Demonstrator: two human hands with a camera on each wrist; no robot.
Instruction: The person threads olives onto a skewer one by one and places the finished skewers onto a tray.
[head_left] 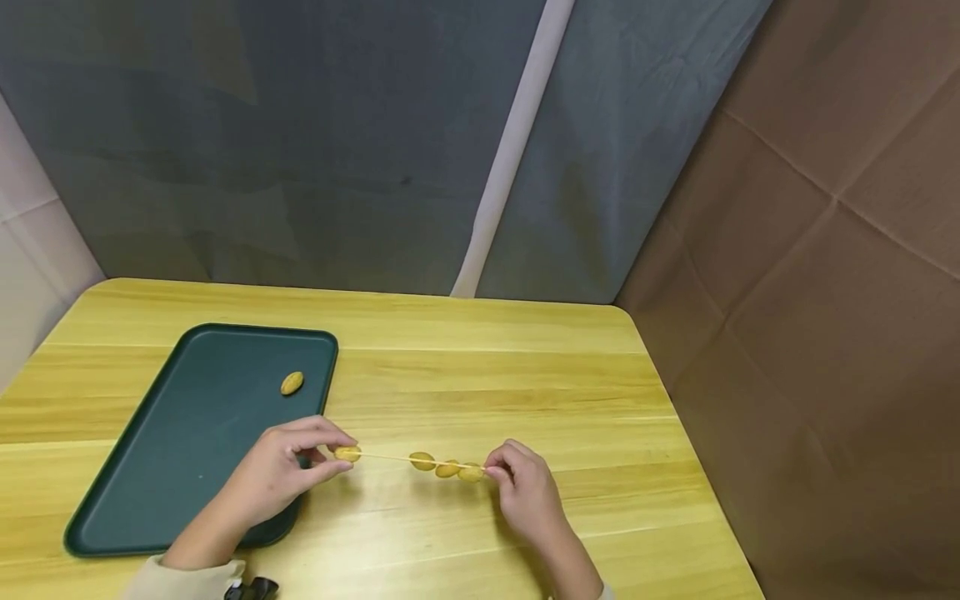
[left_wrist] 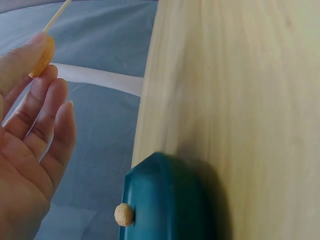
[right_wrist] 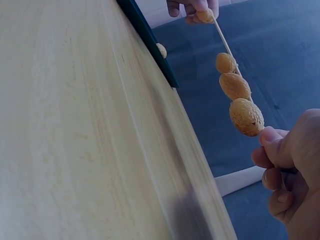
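Observation:
My left hand (head_left: 281, 471) pinches a yellow-brown oval ball (head_left: 348, 453) between thumb and fingers, at the left end of a thin pale skewer (head_left: 386, 457). At the skewer's other end, my right hand (head_left: 527, 492) grips the stick with thumb and fingertips. Next to that hand, three wrinkled oval balls (right_wrist: 234, 86) sit close together along the skewer. A gap of bare stick separates them from the ball in my left hand. Everything on the skewer is held above the table. How far the stick enters the left ball is hidden by the fingers.
A dark green tray (head_left: 180, 450) lies on the left of the wooden table (head_left: 600, 450), partly under my left arm. One loose oval ball (head_left: 292, 383) rests near its right edge. Grey cloth (head_left: 337, 150) hangs behind, and brown cloth (head_left: 825, 333) on the right.

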